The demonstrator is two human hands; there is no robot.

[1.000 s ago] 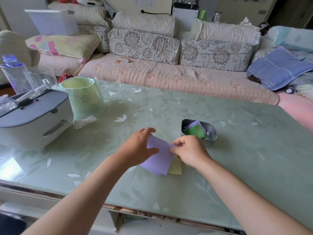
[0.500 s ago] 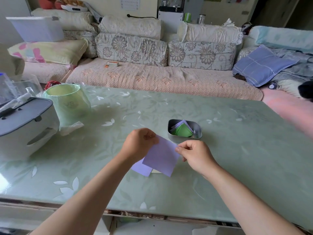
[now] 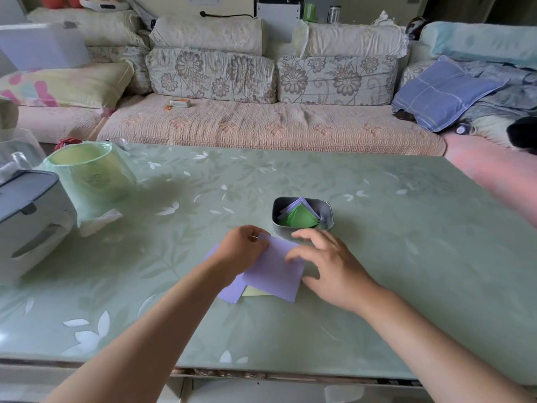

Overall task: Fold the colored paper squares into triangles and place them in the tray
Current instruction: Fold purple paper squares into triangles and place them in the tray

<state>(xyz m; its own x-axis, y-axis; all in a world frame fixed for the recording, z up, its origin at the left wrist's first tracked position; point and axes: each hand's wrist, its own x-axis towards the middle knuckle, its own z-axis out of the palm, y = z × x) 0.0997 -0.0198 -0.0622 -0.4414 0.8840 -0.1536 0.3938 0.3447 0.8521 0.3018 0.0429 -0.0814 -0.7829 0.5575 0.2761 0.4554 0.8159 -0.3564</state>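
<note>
A purple paper square [image 3: 276,271] lies flat in the middle of the table on a small pile, with another purple sheet [image 3: 231,292] and a yellow sheet [image 3: 255,292] peeking out beneath. My left hand [image 3: 242,251] pinches the top sheet's far left corner. My right hand [image 3: 331,266] rests on its right edge with fingers spread and fairly straight. Just beyond the hands stands a small grey metal tray [image 3: 327,206] holding folded green and purple triangles [image 3: 299,218].
A green lined bin [image 3: 90,178] and a white and grey appliance [image 3: 26,219] stand at the table's left. A sofa with cushions runs behind the table. The table's near edge is close below my forearms.
The purple sheet, held up between both hands before, now lies down on the pile. My right hand has let go of its pinch and spread over the sheet's right edge.
</note>
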